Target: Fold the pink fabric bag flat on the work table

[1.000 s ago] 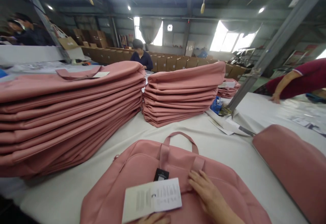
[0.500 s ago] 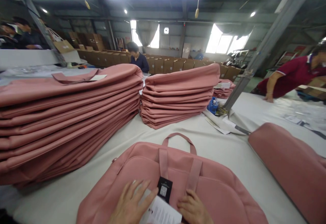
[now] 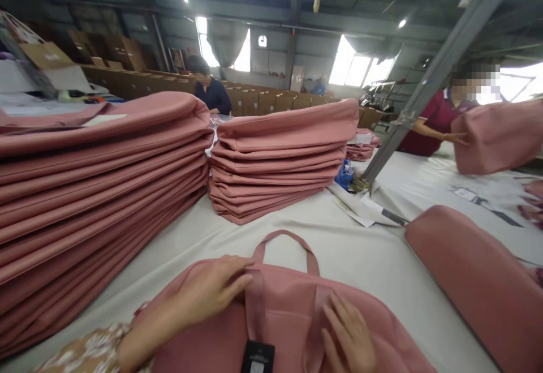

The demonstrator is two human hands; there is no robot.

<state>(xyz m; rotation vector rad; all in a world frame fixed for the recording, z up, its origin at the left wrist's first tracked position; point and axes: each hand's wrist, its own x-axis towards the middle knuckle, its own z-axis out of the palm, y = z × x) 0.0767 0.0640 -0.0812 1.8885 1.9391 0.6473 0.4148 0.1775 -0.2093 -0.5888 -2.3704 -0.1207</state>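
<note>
1. Both hands lie flat with fingers spread, left hand [image 3: 207,291] and right hand [image 3: 350,333], on the pink bag [image 3: 280,316] at the near worktop [image 3: 360,254] edge.
2. Uneven pressing may crease it or trap the black tag [image 3: 257,357].
3. A wide sweep might nudge the tall stack [image 3: 97,192].

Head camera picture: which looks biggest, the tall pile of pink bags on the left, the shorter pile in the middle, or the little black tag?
1. The tall left pile of pink bags looks biggest, though it is also nearer the camera.
2. The middle pile.
3. The black tag, smallest by far.
</note>
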